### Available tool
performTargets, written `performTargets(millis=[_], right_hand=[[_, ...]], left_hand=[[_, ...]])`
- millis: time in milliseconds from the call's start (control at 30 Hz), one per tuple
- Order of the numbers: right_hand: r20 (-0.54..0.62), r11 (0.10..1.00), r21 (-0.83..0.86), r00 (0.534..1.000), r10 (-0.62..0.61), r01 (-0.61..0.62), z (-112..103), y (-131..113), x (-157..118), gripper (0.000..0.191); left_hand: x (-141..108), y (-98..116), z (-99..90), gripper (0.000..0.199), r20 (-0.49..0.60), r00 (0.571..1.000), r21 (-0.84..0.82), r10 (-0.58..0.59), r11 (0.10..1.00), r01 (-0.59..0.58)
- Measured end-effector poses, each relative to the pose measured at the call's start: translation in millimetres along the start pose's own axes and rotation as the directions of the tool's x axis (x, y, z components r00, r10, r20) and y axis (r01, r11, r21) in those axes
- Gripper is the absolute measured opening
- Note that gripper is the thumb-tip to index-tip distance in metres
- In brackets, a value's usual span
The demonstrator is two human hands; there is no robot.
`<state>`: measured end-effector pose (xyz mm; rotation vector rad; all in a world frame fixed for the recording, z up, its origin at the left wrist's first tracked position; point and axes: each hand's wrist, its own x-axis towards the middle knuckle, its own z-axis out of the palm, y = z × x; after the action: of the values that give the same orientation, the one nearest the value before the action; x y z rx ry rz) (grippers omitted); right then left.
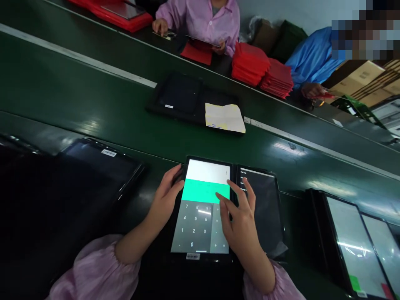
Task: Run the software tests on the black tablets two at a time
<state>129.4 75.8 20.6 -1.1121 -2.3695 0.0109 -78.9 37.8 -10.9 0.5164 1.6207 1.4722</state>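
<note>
My left hand (165, 200) is clamped on the left edge of the tablet (200, 183), which lies on the belt (93, 125) at my 12 o'clock, its calculator keypad (193, 227) lit. If that smooth edge slid on the belt, the grip could slip. My right hand (240, 225) is open, fingers spread, tips at the screen — one careless brush could hit the wrong key. Just beside it, toward 1 o'clock, lies the second tablet (262, 208) — a wide wrist could knock it.
</note>
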Motion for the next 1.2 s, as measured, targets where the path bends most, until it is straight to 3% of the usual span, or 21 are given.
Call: performTargets(millis=[67, 267, 400, 467, 533, 633, 733, 933, 1100, 1200], right_hand=[[0.018, 1.0, 0.002, 1.0, -0.017, 0.017, 0.5, 1.3, -0.2, 0.036], [0.01, 1.0, 0.026, 1.0, -0.012, 0.012, -6.8, 2.4, -1.3, 0.034], [0.147, 0.975, 0.172, 0.975, -0.165, 0.14, -7.7, -19.2, -3.3, 0.033], [0.202, 0.972, 0.185, 0.962, -0.184, 0.147, -7.6, -25.7, -3.1, 0.033], [0.177, 0.978, 0.177, 0.974, -0.141, 0.11, -8.5, -23.6, -2.1, 0.03], [0.05, 0.994, 0.108, 0.998, -0.03, 0.024, -10.8, -9.1, -0.1, 0.032], [-0.01, 0.998, 0.027, 0.999, 0.05, -0.05, -10.2, 2.3, 1.1, 0.036], [0.042, 0.999, 0.02, 0.998, -0.038, 0.038, -4.2, -2.2, 1.7, 0.034], [-0.037, 0.999, -0.006, 0.998, 0.054, -0.054, -5.4, 4.1, 2.2, 0.037], [-0.025, 0.998, -0.011, 0.998, 0.054, -0.054, -4.3, 2.9, 2.1, 0.034]], left_hand=[[0.3, -0.9, -3.9, 0.057, 0.054, 0.998, 0.007, 0.027, 1.0, -0.028], [-10.0, -4.1, -15.5, 0.083, 0.182, 0.983, -0.012, -0.041, 0.999, 0.044], [-15.9, -7.4, -19.6, 0.085, 0.219, 0.975, 0.084, -0.025, 0.996, 0.007], [-16.1, -8.5, -19.7, 0.086, 0.227, 0.973, 0.122, -0.026, 0.993, -0.002], [-15.5, -9.1, -18.8, 0.087, 0.219, 0.976, 0.161, -0.011, 0.987, -0.025], [-15.4, -7.9, -16.5, 0.092, 0.2, 0.98, 0.199, 0.004, 0.979, -0.044], [-17.0, -3.5, -14.5, 0.093, 0.201, 0.978, 0.131, -0.054, 0.991, 0.028], [-18.4, 4.8, -11.7, 0.09, 0.172, 0.972, -0.059, -0.159, 0.984, 0.171], [-18.4, 5.9, -12.6, 0.09, 0.176, 0.973, -0.081, -0.152, 0.982, 0.168], [-19.3, 6.3, -11.8, 0.087, 0.157, 0.976, -0.084, -0.148, 0.983, 0.163]])
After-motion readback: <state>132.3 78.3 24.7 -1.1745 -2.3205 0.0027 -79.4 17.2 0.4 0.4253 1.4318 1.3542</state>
